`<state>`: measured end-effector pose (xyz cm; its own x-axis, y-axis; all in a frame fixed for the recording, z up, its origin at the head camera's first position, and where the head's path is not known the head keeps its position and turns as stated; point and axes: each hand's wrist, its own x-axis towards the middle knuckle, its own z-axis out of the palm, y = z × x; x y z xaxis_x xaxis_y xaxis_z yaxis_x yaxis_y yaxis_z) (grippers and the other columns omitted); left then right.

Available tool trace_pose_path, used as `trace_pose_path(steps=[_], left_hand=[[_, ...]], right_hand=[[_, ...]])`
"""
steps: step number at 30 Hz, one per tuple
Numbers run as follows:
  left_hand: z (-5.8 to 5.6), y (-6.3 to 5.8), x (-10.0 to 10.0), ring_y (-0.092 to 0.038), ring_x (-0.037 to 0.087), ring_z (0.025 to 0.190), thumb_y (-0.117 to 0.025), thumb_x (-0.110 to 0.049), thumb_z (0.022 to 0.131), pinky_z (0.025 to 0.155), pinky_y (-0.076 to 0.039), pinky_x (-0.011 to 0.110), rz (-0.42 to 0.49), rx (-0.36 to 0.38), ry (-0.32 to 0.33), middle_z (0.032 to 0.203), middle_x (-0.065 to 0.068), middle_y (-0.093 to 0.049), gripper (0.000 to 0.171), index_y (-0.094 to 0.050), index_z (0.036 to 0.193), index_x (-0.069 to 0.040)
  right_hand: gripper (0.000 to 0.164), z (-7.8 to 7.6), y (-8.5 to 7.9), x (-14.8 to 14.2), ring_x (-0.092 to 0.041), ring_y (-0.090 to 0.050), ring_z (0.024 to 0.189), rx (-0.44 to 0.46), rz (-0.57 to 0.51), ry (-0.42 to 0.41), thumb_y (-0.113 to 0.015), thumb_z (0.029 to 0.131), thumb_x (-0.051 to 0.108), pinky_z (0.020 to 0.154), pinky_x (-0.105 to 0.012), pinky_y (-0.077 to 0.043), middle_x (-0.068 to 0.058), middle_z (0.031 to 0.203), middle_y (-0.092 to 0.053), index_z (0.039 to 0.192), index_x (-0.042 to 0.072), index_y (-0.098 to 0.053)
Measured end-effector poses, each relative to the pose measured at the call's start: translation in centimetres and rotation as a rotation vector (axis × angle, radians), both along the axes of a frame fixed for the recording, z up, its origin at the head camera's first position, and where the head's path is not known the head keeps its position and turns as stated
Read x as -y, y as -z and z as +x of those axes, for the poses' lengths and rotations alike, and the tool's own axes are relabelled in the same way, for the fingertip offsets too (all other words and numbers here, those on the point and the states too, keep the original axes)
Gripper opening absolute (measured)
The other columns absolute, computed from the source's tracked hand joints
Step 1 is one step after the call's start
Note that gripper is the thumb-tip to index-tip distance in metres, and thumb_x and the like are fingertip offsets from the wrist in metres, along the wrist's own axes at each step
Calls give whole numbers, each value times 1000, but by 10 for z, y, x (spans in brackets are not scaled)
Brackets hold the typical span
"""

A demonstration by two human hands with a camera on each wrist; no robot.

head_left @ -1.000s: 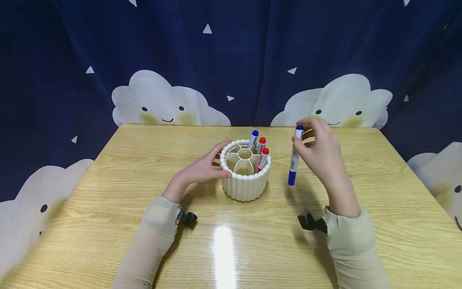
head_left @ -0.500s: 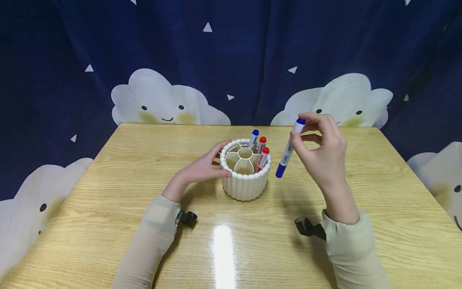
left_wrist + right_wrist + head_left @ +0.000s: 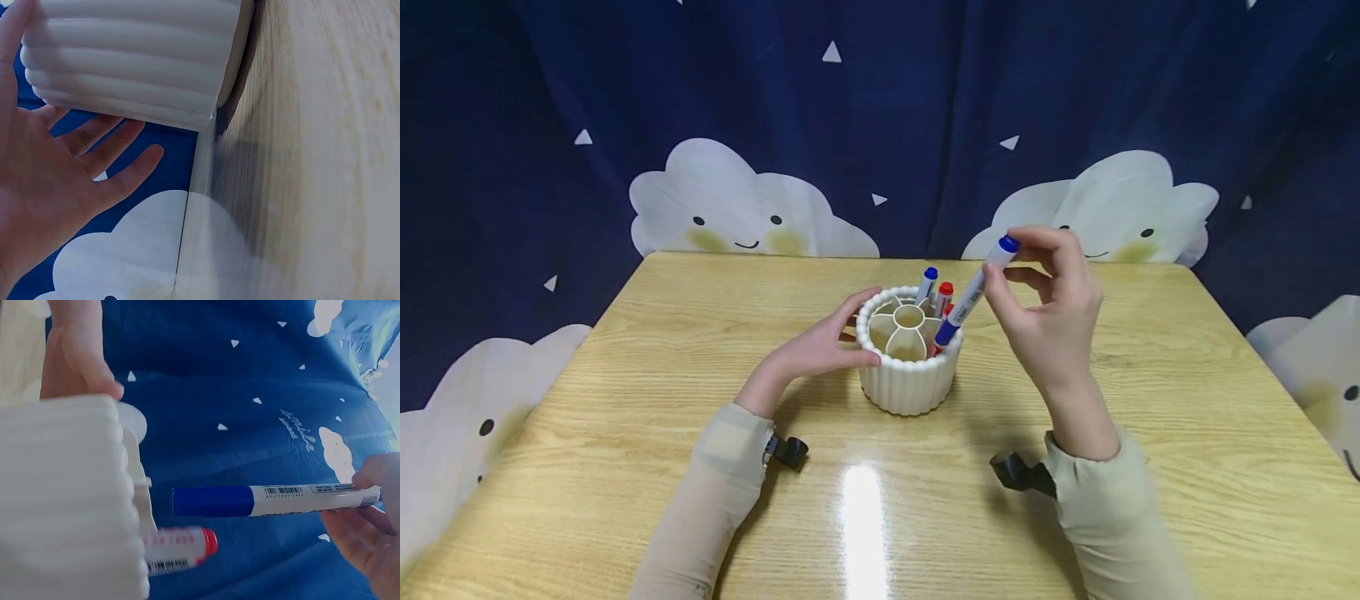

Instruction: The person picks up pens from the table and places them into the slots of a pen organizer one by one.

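A white round pen holder (image 3: 908, 387) with ribbed sides, a beaded rim and petal-shaped dividers stands on the table. From its left side my left hand (image 3: 820, 343) grips it, thumb at the front of the rim and fingers round the back. My right hand (image 3: 1051, 308) pinches a blue marker (image 3: 972, 296) near its upper end. The marker slants down-left, its blue cap over the holder's right side; in the right wrist view that blue cap (image 3: 212, 501) is just outside the rim. Inside the holder are a blue-capped marker (image 3: 927, 286) and two red-capped markers (image 3: 943, 298), one partly covered.
The light wooden table (image 3: 737, 300) extends on all sides of the holder. Behind it hangs a dark blue curtain (image 3: 895, 108) with white clouds and triangles. A black wrist camera (image 3: 1015, 471) juts from the right sleeve, and another camera (image 3: 790, 452) from the left.
My right hand has moved left and slightly up with the blue marker, which has tilted from near upright to slanting over the holder. The left hand stays on the holder.
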<state>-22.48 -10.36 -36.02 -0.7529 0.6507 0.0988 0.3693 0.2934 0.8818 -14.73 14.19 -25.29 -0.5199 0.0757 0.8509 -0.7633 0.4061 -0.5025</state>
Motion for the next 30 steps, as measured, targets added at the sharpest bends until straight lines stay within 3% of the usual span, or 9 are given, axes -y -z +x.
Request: trace_pose_path(steps=[5, 15, 24, 27, 30], left_hand=[[0, 1, 2, -38, 23, 122, -74, -38, 73, 97, -39, 41, 1, 3, 0, 137, 3, -35, 93, -14, 144, -32], [0, 1, 4, -38, 21, 123, -73, -38, 74, 98, -39, 41, -5, -15, 0, 139, 3, -33, 95, -13, 146, -25], [-1, 1, 4, -37, 22, 124, -73, -28, 77, 98, -39, 41, -6, -17, 5, 140, 7, -32, 93, -11, 146, -21], [5, -10, 2, -36, 25, 124, -72, -20, 79, 99, -38, 42, -11, -2, 8, 141, 11, -31, 90, -12, 146, -18], [5, -10, 1, -37, 24, 124, -71, -19, 79, 99, -38, 43, -8, 5, 12, 141, 13, -30, 89, -12, 146, -18]], right_hand=[[30, -5, 0, 15, -13, -59, 83, -28, -30, -61, -63, 75, -11, 70, -21, -53, -16, 95, -56, 103, -15, -52], [28, -13, 16, 28, -15, -59, 82, 8, 62, -93, -65, 74, -10, 69, -18, -52, -15, 91, -57, 99, -9, -54], [26, -20, 23, 23, -19, -61, 81, 80, 264, -107, -66, 77, -3, 66, -19, -53, -14, 94, -53, 98, -5, -51], [25, -22, 26, 22, -17, -61, 79, 94, 347, -143, -66, 77, -3, 64, -22, -54, -13, 95, -53, 97, -4, -51], [21, -24, 30, 21, -14, -58, 77, 99, 458, -162, -66, 78, 1, 62, -21, -51, -10, 90, -54, 93, -1, -52]])
